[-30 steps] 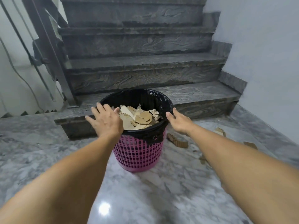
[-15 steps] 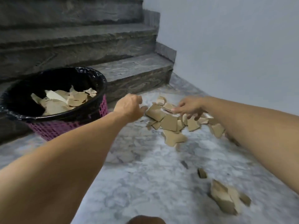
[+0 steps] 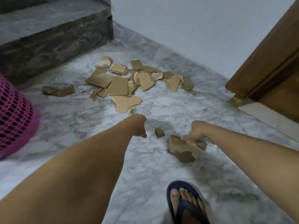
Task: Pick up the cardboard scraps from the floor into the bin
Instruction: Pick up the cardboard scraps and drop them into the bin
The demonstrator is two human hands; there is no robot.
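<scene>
Two hands low over marble floor [image 3: 161, 167]: right hand [image 3: 196, 131] pinching nearest cardboard clump [image 3: 182, 148] for binning, left hand [image 3: 137, 125] curled empty, main scrap pile [image 3: 129, 81] beyond, pink bin [image 3: 14, 113] far left.

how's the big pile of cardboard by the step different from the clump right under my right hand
The big pile is many mostly flat, pale tan pieces spread over the floor near the step; the clump is smaller, darker and crumpled into folds.
The pile lies untouched, beyond both hands; the right hand has its fingers on the clump's top edge.
Both are torn brown cardboard on the marble floor.
</scene>
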